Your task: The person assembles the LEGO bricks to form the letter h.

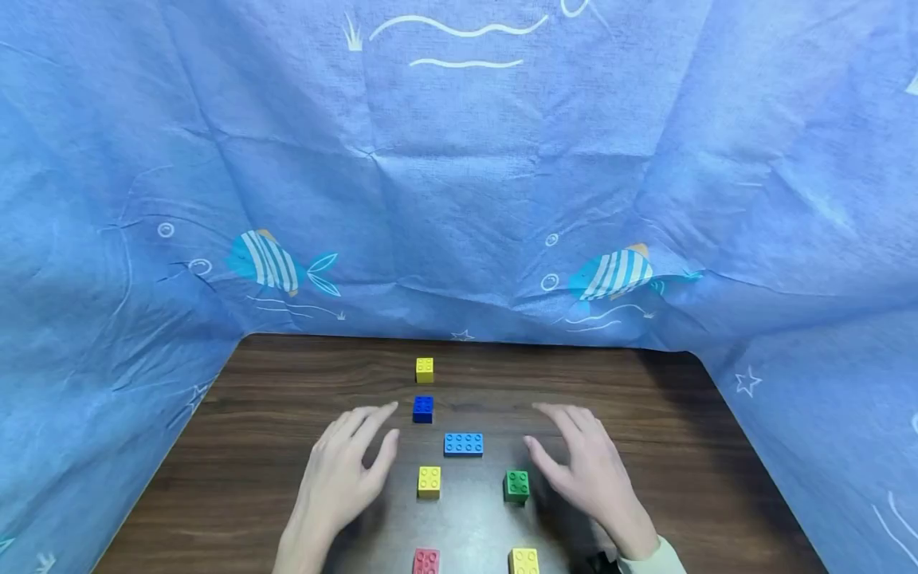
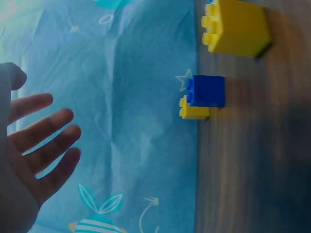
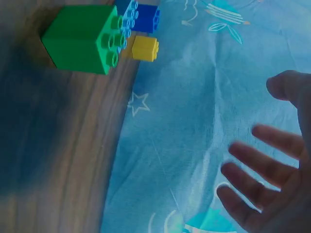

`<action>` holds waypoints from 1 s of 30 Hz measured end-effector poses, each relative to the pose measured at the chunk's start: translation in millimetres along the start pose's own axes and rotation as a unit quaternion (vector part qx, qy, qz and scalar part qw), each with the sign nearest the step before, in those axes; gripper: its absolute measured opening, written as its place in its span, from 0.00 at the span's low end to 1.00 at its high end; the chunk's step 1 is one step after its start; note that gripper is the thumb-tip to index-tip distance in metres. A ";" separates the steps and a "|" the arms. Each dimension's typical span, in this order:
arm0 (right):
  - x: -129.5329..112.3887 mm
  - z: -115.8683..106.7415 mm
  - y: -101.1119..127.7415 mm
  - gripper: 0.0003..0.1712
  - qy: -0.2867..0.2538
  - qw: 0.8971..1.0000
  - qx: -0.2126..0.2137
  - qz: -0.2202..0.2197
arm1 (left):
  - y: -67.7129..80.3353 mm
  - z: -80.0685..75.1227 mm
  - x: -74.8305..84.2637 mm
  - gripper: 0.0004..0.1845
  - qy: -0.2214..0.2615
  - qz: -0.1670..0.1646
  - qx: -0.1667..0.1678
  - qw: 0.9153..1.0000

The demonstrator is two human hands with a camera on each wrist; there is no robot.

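Several toy bricks lie on a dark wooden table [image 1: 272,446]. A yellow brick [image 1: 425,369] is farthest, then a dark blue brick [image 1: 423,409], a flat light blue brick [image 1: 463,444], a second yellow brick [image 1: 429,481] and a green brick [image 1: 517,485]. At the near edge sit a red brick [image 1: 426,561] and a third yellow brick [image 1: 524,561]. My left hand [image 1: 349,466] hovers open left of the middle yellow brick, fingers spread, holding nothing. My right hand [image 1: 584,462] hovers open just right of the green brick [image 3: 82,39]. The left wrist view has a yellow brick [image 2: 236,28] and the dark blue brick [image 2: 208,91].
A blue cloth [image 1: 459,175] printed with striped fish, stars and bubbles hangs as a wall behind and on both sides of the table. The table's left and right parts bear no bricks.
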State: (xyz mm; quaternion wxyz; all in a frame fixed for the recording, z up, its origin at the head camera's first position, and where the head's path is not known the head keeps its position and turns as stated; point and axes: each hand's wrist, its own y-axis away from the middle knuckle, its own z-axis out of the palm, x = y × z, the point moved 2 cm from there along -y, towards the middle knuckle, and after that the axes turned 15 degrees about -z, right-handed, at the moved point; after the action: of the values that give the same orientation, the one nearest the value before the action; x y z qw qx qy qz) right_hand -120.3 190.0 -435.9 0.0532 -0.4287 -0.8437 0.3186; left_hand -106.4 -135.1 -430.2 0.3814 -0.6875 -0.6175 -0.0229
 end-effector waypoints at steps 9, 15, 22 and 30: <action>-11.0 2.9 33.2 0.25 -0.070 0.992 -0.099 -0.032 | 39.6 2.9 -12.1 0.32 -0.007 -0.004 -0.164 0.986; -16.9 9.3 55.9 0.36 -0.101 0.973 -0.203 -0.049 | 63.4 18.3 -23.7 0.42 -0.031 -0.029 -0.325 0.945; -15.8 19.3 72.8 0.43 -0.155 0.945 -0.284 -0.058 | 79.6 34.4 -32.7 0.45 -0.006 -0.052 -0.431 0.901; -19.5 28.5 77.0 0.44 -0.157 0.936 -0.310 -0.054 | 84.9 41.1 -33.8 0.43 0.023 -0.078 -0.465 0.882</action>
State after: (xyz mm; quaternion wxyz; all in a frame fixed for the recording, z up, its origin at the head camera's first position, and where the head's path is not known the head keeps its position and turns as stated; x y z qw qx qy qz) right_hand -65.3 194.3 -499.8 -0.1982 -0.3227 -0.9199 0.1013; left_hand -58.8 -135.9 -518.3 0.0291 -0.7348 -0.5786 -0.3527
